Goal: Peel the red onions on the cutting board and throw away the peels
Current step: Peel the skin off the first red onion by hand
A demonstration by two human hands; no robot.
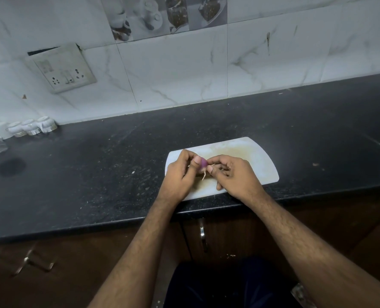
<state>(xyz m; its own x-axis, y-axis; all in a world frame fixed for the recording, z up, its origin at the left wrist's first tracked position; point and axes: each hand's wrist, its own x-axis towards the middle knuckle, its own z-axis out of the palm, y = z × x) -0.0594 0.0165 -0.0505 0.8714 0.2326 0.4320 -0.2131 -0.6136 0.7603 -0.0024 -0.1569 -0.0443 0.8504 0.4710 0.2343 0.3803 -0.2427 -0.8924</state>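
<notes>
Both forearms extended forward, converging. Left hand (180,172) gripped the onion (203,162), thumb on top. Right hand (235,174) pinched its end, fingers curled.

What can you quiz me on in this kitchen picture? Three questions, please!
1. True or false: the onion lies untouched on the board.
2. Which colour is the counter? A white, B black, C green.
3. Fill in: the cups stand at the counter's far ___ end, by the wall.

Key: 1 false, the left hand and right hand both hold it. 2 B. 3 left.
</notes>
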